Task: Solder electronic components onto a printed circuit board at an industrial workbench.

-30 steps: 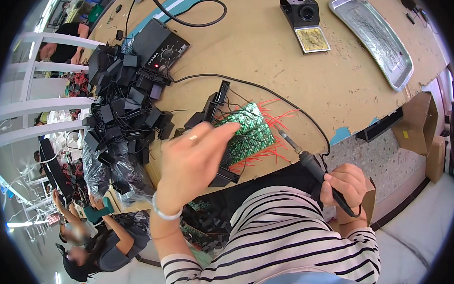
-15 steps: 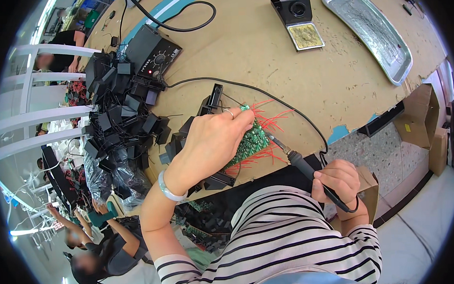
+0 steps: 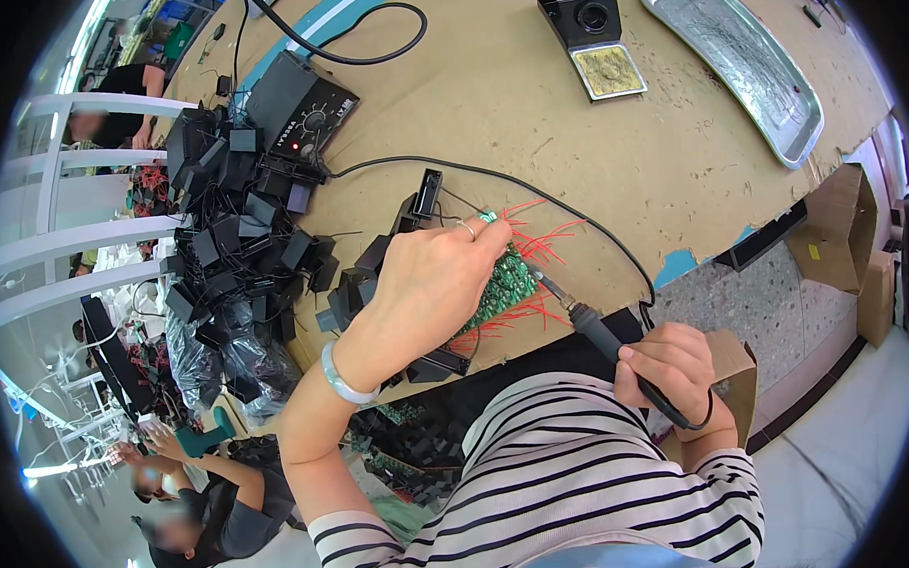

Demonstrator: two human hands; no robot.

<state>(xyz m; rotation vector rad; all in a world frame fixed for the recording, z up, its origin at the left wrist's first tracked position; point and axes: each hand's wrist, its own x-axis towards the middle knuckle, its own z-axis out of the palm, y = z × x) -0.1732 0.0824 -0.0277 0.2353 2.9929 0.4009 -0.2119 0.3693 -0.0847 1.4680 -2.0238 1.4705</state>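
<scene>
I am pressing my left hand [image 3: 430,285] flat on the green circuit board [image 3: 505,287] to keep it from sliding — its red wires [image 3: 538,236] are sticking out at two o'clock from my fingers. The board is lying near the table's [image 3: 529,121] front edge, just by the pile of black boxes [image 3: 242,221] at nine o'clock. My right hand [image 3: 668,367] is closing around the soldering iron [image 3: 586,319] like a pencil, so the hot tip is pointing up at the board's right side. Since a second ago my left hand is reaching further over the board, and the iron tip is sitting closer — I cannot tell if it is touching.
</scene>
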